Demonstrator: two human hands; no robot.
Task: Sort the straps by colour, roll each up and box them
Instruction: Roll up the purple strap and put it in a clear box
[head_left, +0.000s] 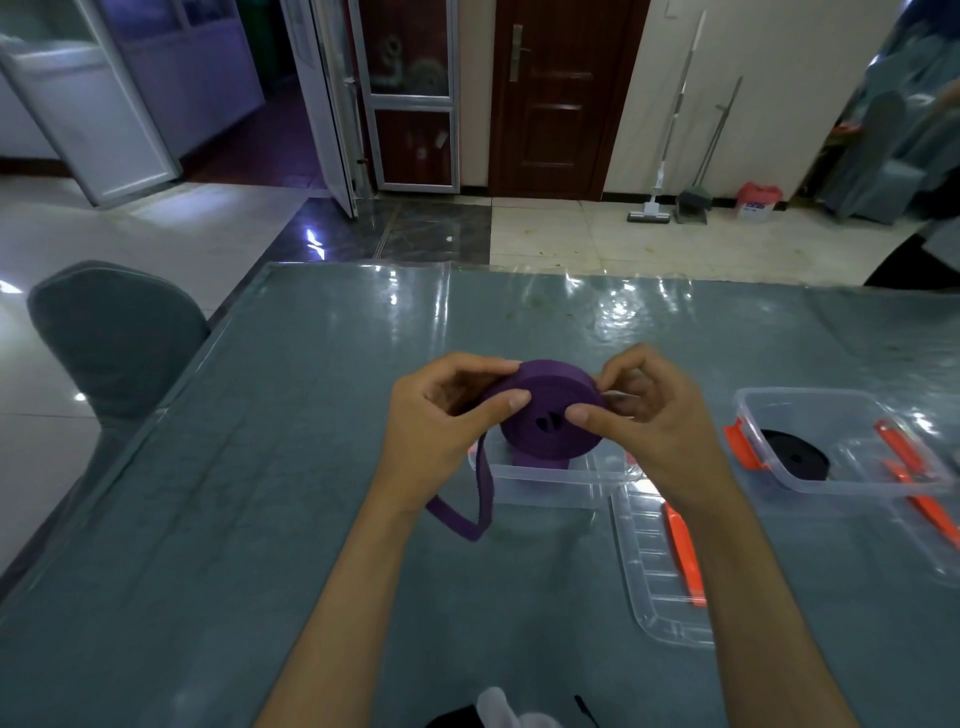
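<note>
**Purple roll held over the box**

Above the grey table (208, 519), both forearms reach forward and the hands meet around a purple strap (545, 410) wound into a coil. Left hand (441, 421) and right hand (649, 421) each pinch its rim between thumb and fingers, tilting it over a clear box (550, 480). Its loose tail hangs to the table. A black roll (795, 457) sits in another box (831, 415) to the right.

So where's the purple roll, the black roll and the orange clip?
purple roll (545, 415): head view, flat face of the coil.
black roll (795, 454): head view, top of the coil inside the right box.
orange clip (740, 444): head view, latch on that box's left end.
</note>
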